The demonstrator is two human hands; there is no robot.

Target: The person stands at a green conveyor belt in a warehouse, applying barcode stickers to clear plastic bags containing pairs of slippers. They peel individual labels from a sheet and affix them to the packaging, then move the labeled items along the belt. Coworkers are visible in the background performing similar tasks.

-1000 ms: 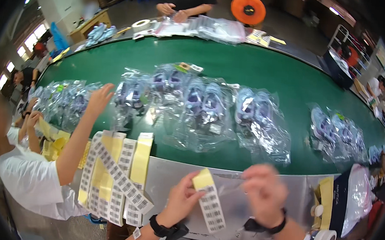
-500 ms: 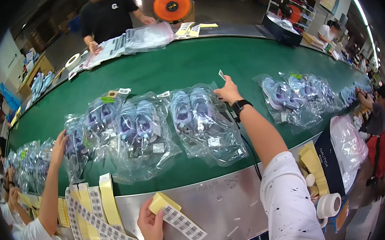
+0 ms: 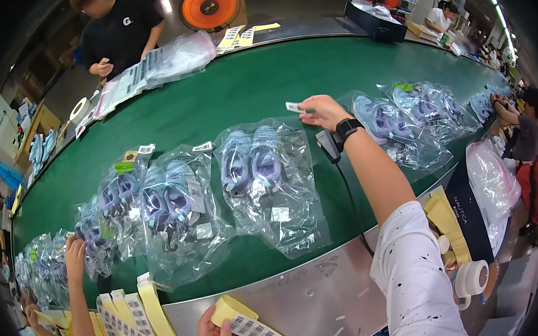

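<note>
My left hand [image 3: 217, 334] pinches a yellow-backed strip of barcode labels [image 3: 263, 335] at the near metal edge. With my right hand [image 3: 324, 112] stretched over the green belt, I hold a single white barcode sticker [image 3: 295, 107] between fingertips. Just below and left of that sticker lies a clear plastic bag [image 3: 296, 223] with a pair of light blue and lilac shoes [image 3: 250, 163] inside; my fingers appear apart from it. To its left, another bagged pair [image 3: 170, 201] has a barcode sticker [image 3: 202, 146] at its top edge.
A co-worker's hand [image 3: 75, 257] touches bagged shoes at the left. More bagged shoes [image 3: 403, 118] lie right on the green belt [image 3: 263, 74]. Label strips [image 3: 131, 311] hang over the near edge. A cable [image 3: 353, 202] runs under my right forearm. Another person [image 3: 126, 30] stands across.
My right hand has moved slightly, turning the sticker flatter. The view has shifted, so the bagged shoes sit lower and further left. The person across has drawn a hand back from the plastic bags.
</note>
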